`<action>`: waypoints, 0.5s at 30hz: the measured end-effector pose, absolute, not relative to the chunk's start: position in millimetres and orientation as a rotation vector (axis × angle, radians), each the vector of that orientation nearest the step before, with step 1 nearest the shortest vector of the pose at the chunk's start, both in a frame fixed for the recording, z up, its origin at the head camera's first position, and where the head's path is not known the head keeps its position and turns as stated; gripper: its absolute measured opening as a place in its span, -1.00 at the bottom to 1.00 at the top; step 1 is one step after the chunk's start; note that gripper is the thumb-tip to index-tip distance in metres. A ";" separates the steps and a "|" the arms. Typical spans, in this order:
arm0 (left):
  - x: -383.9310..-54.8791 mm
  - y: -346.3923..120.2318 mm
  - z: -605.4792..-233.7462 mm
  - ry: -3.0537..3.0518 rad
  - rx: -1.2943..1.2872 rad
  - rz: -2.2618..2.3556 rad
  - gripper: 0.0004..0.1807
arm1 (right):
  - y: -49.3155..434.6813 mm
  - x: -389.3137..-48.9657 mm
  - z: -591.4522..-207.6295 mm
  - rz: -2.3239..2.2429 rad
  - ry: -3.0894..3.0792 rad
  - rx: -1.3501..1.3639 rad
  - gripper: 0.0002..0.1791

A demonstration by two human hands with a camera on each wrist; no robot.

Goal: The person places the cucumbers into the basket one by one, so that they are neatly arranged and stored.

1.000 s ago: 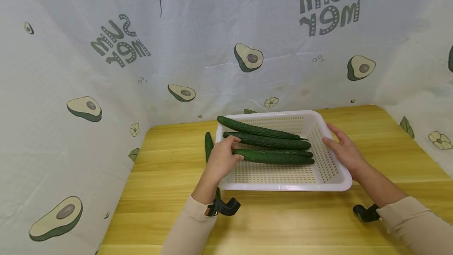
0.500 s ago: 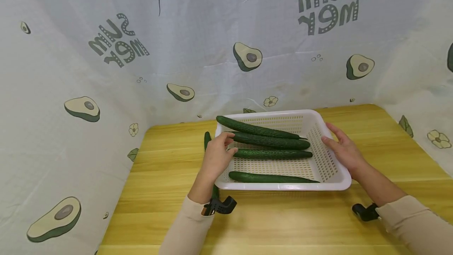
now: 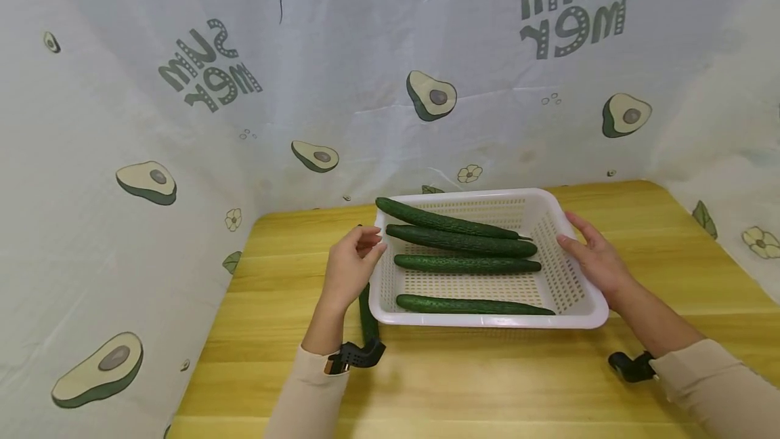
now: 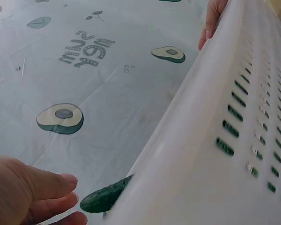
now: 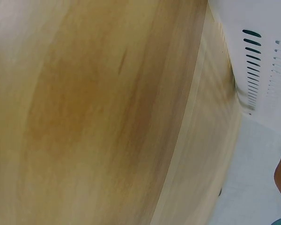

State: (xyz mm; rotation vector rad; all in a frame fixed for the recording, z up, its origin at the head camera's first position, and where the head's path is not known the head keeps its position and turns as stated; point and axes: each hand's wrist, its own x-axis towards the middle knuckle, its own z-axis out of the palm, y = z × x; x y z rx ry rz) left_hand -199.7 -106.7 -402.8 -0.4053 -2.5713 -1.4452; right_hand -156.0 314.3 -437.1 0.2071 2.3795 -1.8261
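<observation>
A white perforated plastic basket (image 3: 487,321) is tilted up toward the head camera. Several long dark-green cucumbers (image 3: 466,265) lie crosswise in it, one (image 3: 469,305) apart from the others along the near wall. My right hand (image 3: 597,259) grips the basket's right rim, thumb on the rim and fingers outside. Just off the left rim, my left hand (image 3: 350,266) has loosely bent fingers and holds nothing. Under it another cucumber (image 3: 368,314) lies on the table, partly hidden by hand and wrist. In the left wrist view, a cucumber tip (image 4: 105,194) pokes out beyond the basket's edge near my fingertips.
The wood-grain table (image 3: 487,385) extends around the basket. Behind and at both sides hangs a pale cloth (image 3: 365,87) printed with avocados and lettering. A black camera (image 3: 362,354) sits on my left wrist, another (image 3: 630,366) on my right.
My left hand has let go of a cucumber, which dropped to the basket's near wall, and moved left out past the rim. My right hand keeps its grip on the basket.
</observation>
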 end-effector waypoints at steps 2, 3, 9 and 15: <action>-201.2 -115.7 -406.3 -2.558 -0.348 -1.465 -0.65 | 314.6 -155.8 -436.6 -1.846 2.372 0.201 -0.16; -201.1 -120.1 -407.9 -2.563 -0.309 -1.476 -0.64 | 314.6 -155.7 -436.4 -1.851 2.371 0.197 -0.16; -197.0 -142.3 -426.9 -2.779 -0.104 -1.391 -0.47 | 315.6 -156.3 -436.5 -1.827 2.381 0.210 -0.16; -190.9 -150.4 -448.3 -3.054 -0.147 -1.154 -0.24 | 316.0 -157.2 -436.7 -1.822 2.372 0.217 -0.16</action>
